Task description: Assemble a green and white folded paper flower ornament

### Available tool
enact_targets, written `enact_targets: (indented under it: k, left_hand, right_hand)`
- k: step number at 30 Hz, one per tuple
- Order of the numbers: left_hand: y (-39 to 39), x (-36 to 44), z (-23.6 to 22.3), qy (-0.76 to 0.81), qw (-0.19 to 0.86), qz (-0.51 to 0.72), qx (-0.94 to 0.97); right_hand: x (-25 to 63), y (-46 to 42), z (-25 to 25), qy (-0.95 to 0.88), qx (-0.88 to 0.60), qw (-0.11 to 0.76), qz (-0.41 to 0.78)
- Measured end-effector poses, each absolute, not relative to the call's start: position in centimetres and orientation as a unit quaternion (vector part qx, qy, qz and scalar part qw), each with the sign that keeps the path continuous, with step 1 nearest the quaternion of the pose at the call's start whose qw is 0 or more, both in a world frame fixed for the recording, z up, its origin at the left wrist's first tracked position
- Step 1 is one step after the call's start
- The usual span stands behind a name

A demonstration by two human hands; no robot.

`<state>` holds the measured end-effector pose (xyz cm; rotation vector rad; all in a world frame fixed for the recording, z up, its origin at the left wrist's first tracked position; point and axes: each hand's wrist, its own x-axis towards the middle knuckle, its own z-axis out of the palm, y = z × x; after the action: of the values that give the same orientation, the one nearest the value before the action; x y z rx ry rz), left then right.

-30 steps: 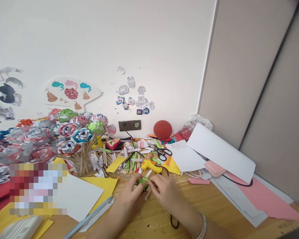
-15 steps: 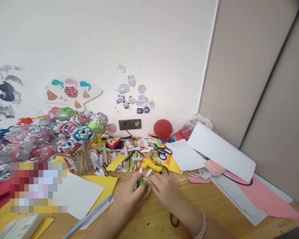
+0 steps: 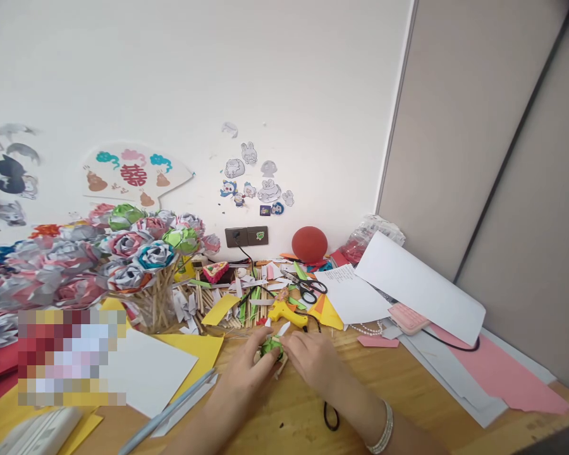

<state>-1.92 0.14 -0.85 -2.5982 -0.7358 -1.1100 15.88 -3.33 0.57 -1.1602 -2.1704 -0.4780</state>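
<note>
Between my two hands, low over the wooden table, is a small green paper flower (image 3: 271, 348) with pale petal edges. My left hand (image 3: 247, 371) is curled round its left side, thumb across the front. The fingers of my right hand (image 3: 313, 359) pinch at its right edge, where a white paper tip (image 3: 283, 329) sticks up. A thin wooden stick (image 3: 281, 368) shows just below the flower. Right behind my hands lies a yellow glue gun (image 3: 288, 313).
Paper flowers on sticks (image 3: 145, 253) crowd the left. Black-handled scissors (image 3: 309, 291), paper strips and sticks lie along the wall. White sheets (image 3: 422, 287) and pink paper (image 3: 507, 376) are at right. A grey-blue pen-like rod (image 3: 171, 407) and a black loop (image 3: 331, 417) lie near me.
The view has shifted very slightly. My hands stay round the green paper flower, with only small finger movements; a little more of the flower shows.
</note>
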Motion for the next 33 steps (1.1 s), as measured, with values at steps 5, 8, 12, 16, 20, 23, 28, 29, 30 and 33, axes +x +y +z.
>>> enact_targets:
  k: [5, 8, 12, 16, 20, 23, 28, 29, 30, 33]
  left_hand:
    - [0.24, -2.11, -0.74, -0.252, 0.121, -0.35, -0.894]
    - [0.22, -2.14, -0.7, -0.256, 0.118, -0.34, -0.897]
    - [0.31, -2.06, -0.89, -0.254, 0.106, -0.357, -0.893]
    - [0.21, -1.98, -0.66, -0.253, 0.1, -0.362, -0.891]
    - [-0.05, -1.93, -0.42, -0.258, 0.088, -0.353, -0.895]
    - [-0.11, -1.85, -0.59, -0.265, 0.078, -0.359, -0.892]
    - [-0.15, -1.82, -0.8, -0.27, 0.073, -0.356, -0.892]
    - [-0.17, -1.85, -0.79, -0.269, 0.07, -0.355, -0.892]
    - [-0.2, -1.89, -0.76, -0.271, 0.065, -0.356, -0.892]
    - [-0.25, -2.04, -0.64, -0.281, 0.051, -0.361, -0.888]
  right_hand:
    - [15.77, -3.31, 0.55, -0.802, -0.464, 0.362, -0.102]
    - [15.73, -3.31, 0.42, -0.789, -0.487, 0.364, -0.092]
    - [15.69, -3.26, 0.32, -0.8, -0.478, 0.344, -0.118]
    - [15.58, -3.12, 0.48, -0.8, -0.474, 0.348, -0.117]
    - [15.58, -3.03, 0.51, -0.791, -0.484, 0.369, -0.065]
    - [15.56, -3.02, 0.24, -0.786, -0.486, 0.379, -0.045]
    - [15.29, -3.09, -0.08, -0.753, -0.496, 0.433, 0.01]
    - [15.25, -3.12, -0.06, -0.749, -0.495, 0.44, 0.015]
    - [15.21, -3.16, -0.02, -0.749, -0.494, 0.442, 0.015]
    - [15.18, -3.23, 0.16, -0.756, -0.485, 0.439, 0.01]
